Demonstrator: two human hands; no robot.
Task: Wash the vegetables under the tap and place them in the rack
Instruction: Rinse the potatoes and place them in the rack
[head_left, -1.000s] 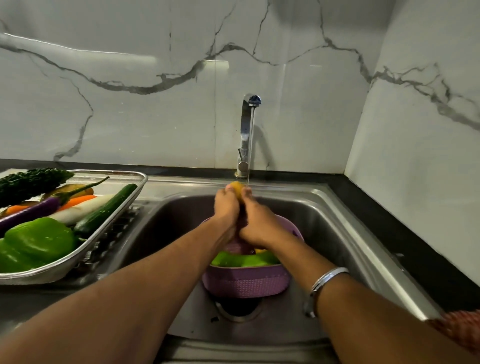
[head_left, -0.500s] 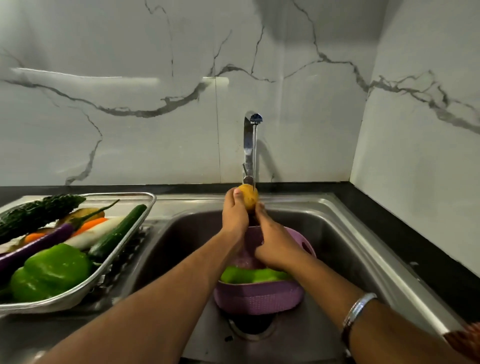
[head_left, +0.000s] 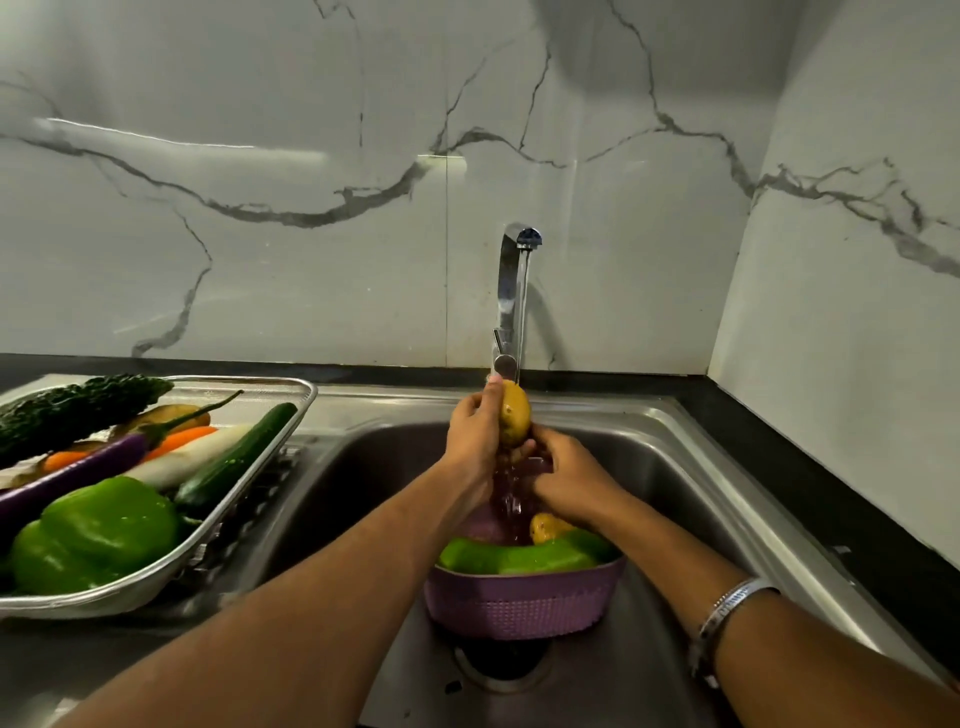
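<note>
Yellow-brown and wet, a potato (head_left: 515, 420) is held upright under the stream from the tap (head_left: 511, 296), above the steel sink (head_left: 670, 447). The left hand (head_left: 475, 436) grasps it from the left side, fingers curled around its back with a fingertip at its top end. The right hand (head_left: 569, 480) sits just below and to the right of that grip, its curled fingers touching the potato's lower end; whether they actually pinch it cannot be told from this view. Water runs down past both hands into a purple basket (head_left: 524, 605) standing directly beneath the grip in the sink basin, over the drain (head_left: 501, 670). In that basket lie a green pepper (head_left: 519, 556) and a second potato (head_left: 545, 527), close under the right hand. A silver bangle (head_left: 727, 610) circles the right wrist. Well to the left of the grip, on the draining board, a metal rack (head_left: 249, 483) holds a large green bell pepper (head_left: 98, 535), a cucumber (head_left: 236, 460), a white radish (head_left: 187, 457), a purple aubergine (head_left: 83, 475), carrots (head_left: 179, 439) and a dark bitter gourd (head_left: 78, 410). Behind the tap rises a marble-veined wall (head_left: 311, 234).
</note>
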